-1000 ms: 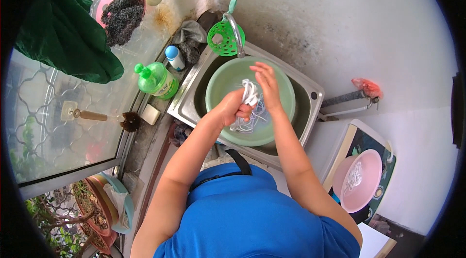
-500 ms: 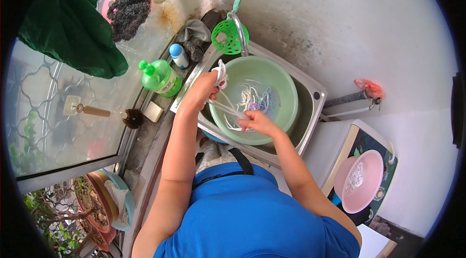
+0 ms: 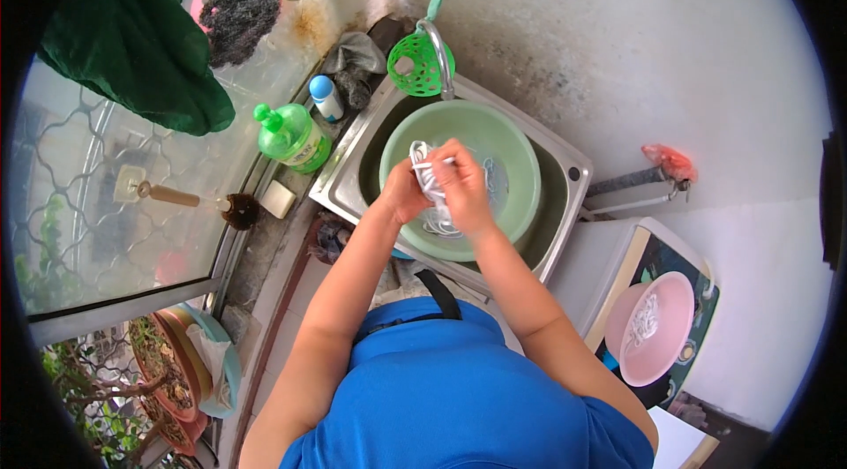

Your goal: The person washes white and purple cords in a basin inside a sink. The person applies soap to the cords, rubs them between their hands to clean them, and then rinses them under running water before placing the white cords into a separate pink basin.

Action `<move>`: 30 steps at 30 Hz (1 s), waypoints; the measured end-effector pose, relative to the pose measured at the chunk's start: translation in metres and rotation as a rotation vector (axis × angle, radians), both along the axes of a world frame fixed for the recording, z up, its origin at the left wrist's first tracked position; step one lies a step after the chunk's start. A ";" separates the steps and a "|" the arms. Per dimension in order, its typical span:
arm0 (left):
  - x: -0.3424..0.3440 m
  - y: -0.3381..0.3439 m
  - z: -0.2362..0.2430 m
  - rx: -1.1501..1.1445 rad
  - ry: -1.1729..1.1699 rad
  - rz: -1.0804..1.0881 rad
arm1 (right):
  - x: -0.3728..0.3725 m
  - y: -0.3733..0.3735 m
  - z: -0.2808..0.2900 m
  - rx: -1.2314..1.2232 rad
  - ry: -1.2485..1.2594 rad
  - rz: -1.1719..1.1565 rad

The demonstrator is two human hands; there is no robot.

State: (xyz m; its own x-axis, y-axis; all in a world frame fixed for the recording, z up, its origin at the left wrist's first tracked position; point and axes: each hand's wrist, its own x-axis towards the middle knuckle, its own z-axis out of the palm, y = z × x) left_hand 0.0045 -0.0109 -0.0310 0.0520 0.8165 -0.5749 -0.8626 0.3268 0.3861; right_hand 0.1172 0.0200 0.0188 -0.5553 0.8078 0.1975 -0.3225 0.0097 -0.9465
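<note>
My left hand (image 3: 405,193) and my right hand (image 3: 464,189) are together over the pale green basin (image 3: 415,127), both closed on a looped bundle of white cord (image 3: 426,171). Loops of the cord stick up between my fingers, and some strands hang below toward the basin. More thin cords (image 3: 496,176), pale and bluish, lie in the basin, partly hidden by my hands. The basin sits inside the metal sink (image 3: 565,171), under the curved tap (image 3: 438,50).
A green mesh basket (image 3: 420,65) hangs at the tap. Left of the sink, a green pump bottle (image 3: 291,139), a blue-capped bottle (image 3: 326,99) and a soap bar (image 3: 278,200) line the ledge. At right, a pink basin (image 3: 663,337) holds white cords.
My left hand has moved right and down and my right hand up, so they meet. The cord stretched between them is now gathered into one bundle.
</note>
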 end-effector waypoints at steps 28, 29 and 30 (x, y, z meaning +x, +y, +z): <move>-0.160 -0.209 -0.061 -0.256 0.078 0.759 | -0.232 -0.101 -0.134 0.601 -0.767 0.206; -0.163 -0.219 -0.064 -0.256 0.073 0.824 | -0.249 -0.110 -0.141 0.659 -0.883 0.246; -0.169 -0.228 -0.062 -0.301 0.096 0.802 | -0.263 -0.119 -0.145 0.715 -1.002 0.290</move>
State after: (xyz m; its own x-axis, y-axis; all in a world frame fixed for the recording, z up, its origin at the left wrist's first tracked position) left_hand -0.1641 -0.2391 -0.0933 -0.5349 0.3980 -0.7453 -0.8448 -0.2671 0.4636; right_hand -0.1460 -0.0991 -0.1260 -0.8521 0.5186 -0.0701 0.4549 0.6678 -0.5892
